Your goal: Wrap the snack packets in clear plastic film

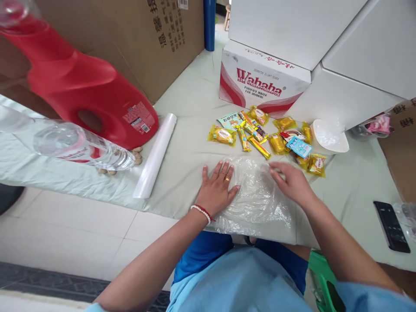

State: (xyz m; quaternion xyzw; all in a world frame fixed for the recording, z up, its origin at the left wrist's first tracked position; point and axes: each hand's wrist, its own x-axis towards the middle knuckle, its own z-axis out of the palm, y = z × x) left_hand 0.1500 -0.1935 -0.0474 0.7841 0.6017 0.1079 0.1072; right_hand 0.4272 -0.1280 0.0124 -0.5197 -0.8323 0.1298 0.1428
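A crinkled sheet of clear plastic wrap (256, 195) lies on the cloth-covered table in front of me. My left hand (216, 188) presses flat on its left side, fingers spread. At the upper right edge, my right hand (289, 180) pinches the film between thumb and fingers. Just beyond the wrap are several yellow-wrapped snacks (222, 135), several thin snack sticks (260, 147) and a light-green packet (230, 121). More yellow packets (316, 165) and a blue packet (299, 147) are heaped beside a white bowl (329, 136), which has clear plastic in it.
Left of the wrap lies a white roll of film (155, 156). Past it stand a water bottle (84, 145), a big red jug (97, 95) and some nuts (138, 155). A Wahaha carton (263, 82) is at the back, a phone (391, 226) near the right edge.
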